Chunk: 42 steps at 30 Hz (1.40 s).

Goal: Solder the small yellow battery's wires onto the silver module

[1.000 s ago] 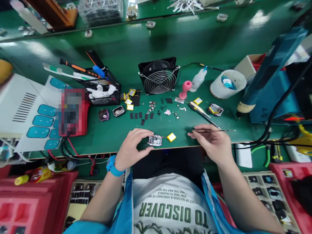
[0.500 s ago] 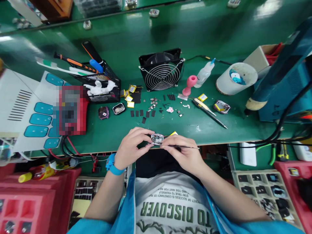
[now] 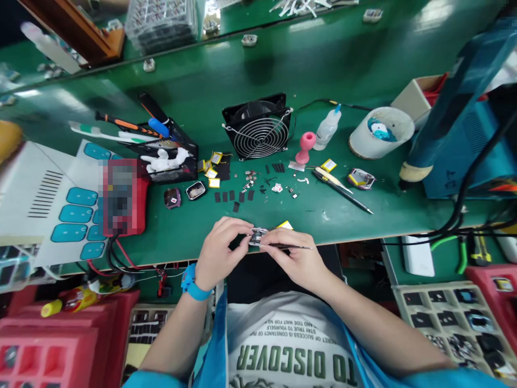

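Observation:
Near the bench's front edge, my left hand (image 3: 221, 252) pinches the left side of a small open watch case (image 3: 257, 236) with circuitry inside. My right hand (image 3: 297, 254) is closed around thin dark tweezers (image 3: 294, 247), its fingertips at the case's right side. Fingers hide the tweezer tips. Just beyond my right fingers lies a yellow-edged battery (image 3: 286, 225). Farther up the bench are several black pads (image 3: 231, 195), small loose metal parts (image 3: 249, 180) and a black-rimmed case shell (image 3: 196, 190).
Behind the parts stands a black fan (image 3: 258, 129). A pink holder (image 3: 306, 147), a clear bottle (image 3: 327, 129) and a white tub (image 3: 382, 132) are to its right. A red meter (image 3: 123, 196) and a mesh tool box (image 3: 173, 170) occupy the left. A knife-like tool (image 3: 343, 189) lies right.
My head view has tilted and shifted slightly, so the bench items sit differently in the picture. Both hands remain at the watch case, and its angle has changed a little.

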Motion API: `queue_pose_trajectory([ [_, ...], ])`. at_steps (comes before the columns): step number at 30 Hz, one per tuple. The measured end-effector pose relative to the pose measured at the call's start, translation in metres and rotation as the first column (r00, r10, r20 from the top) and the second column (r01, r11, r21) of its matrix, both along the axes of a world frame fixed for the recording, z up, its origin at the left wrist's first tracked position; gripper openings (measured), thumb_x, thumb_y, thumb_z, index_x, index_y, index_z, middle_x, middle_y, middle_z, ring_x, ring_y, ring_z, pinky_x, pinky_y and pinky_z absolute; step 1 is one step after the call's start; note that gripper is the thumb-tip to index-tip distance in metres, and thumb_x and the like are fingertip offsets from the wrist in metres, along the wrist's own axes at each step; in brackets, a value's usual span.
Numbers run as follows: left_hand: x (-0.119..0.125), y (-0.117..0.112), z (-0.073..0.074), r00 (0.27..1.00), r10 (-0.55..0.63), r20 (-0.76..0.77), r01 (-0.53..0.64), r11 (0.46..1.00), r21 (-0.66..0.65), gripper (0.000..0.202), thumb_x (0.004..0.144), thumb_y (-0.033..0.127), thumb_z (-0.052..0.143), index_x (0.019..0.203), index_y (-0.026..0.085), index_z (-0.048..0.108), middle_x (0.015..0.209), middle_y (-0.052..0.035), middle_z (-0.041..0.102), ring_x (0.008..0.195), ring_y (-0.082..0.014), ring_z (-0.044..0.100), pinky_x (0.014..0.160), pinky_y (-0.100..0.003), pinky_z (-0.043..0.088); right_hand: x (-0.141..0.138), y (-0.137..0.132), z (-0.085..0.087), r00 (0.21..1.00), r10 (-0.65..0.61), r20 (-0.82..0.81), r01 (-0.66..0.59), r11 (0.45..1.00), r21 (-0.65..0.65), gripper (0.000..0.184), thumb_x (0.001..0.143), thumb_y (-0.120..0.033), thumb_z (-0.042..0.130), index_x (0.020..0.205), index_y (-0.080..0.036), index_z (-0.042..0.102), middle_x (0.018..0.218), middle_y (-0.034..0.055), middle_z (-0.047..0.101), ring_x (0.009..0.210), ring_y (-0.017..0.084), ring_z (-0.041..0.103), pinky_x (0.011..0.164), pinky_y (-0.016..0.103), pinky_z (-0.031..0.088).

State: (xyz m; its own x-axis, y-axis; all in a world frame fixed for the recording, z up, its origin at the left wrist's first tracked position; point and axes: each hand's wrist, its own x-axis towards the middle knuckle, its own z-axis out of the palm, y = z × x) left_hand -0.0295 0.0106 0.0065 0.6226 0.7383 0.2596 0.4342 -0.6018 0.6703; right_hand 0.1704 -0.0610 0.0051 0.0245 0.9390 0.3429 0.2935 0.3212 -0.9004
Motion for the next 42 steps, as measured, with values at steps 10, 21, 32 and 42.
queue_pose_trajectory([
  [10,-0.014,0.006,0.006,0.983,-0.162,-0.083,0.158,0.986,-0.059,0.047,0.099,0.019,0.073,0.143,0.025,0.057,0.130,-0.0042,0.071,0.121,-0.0176,0.065,0.106,-0.032,0.053,0.001,-0.001,-0.002,0.999,0.017,-0.041,-0.021,0.996,-0.091,0.012,0.099,-0.017,0.066,0.091,-0.016,0.075,0.089,0.0011,0.076,0.080,0.008,0.072,0.075,0.017,0.056],
  [21,-0.012,0.006,0.005,0.990,-0.122,-0.073,0.116,0.990,-0.083,0.044,0.095,0.012,0.076,0.134,0.024,0.062,0.122,-0.0009,0.073,0.115,-0.0149,0.066,0.101,-0.029,0.054,-0.001,0.002,-0.003,0.996,0.003,-0.088,-0.017,0.987,-0.158,0.010,0.095,-0.015,0.070,0.089,-0.017,0.077,0.089,-0.0012,0.077,0.081,0.006,0.073,0.077,0.014,0.055],
  [32,-0.013,0.007,0.005,0.988,-0.143,-0.057,0.139,0.988,-0.066,0.036,0.097,0.015,0.074,0.130,0.023,0.065,0.122,-0.0029,0.074,0.113,-0.0166,0.067,0.099,-0.032,0.055,0.008,-0.001,-0.002,0.991,0.112,-0.071,-0.112,0.994,0.009,0.010,0.098,-0.014,0.067,0.094,-0.014,0.076,0.096,0.0030,0.078,0.090,0.008,0.074,0.086,0.017,0.059],
  [42,-0.013,0.006,0.003,0.991,-0.122,-0.058,0.117,0.989,-0.085,0.037,0.096,0.013,0.075,0.130,0.023,0.065,0.120,-0.0031,0.074,0.113,-0.0171,0.067,0.099,-0.032,0.055,0.005,0.000,-0.004,0.995,0.084,-0.048,-0.084,0.996,0.005,0.011,0.098,-0.014,0.067,0.092,-0.016,0.076,0.093,0.0016,0.078,0.087,0.008,0.075,0.084,0.017,0.061],
])
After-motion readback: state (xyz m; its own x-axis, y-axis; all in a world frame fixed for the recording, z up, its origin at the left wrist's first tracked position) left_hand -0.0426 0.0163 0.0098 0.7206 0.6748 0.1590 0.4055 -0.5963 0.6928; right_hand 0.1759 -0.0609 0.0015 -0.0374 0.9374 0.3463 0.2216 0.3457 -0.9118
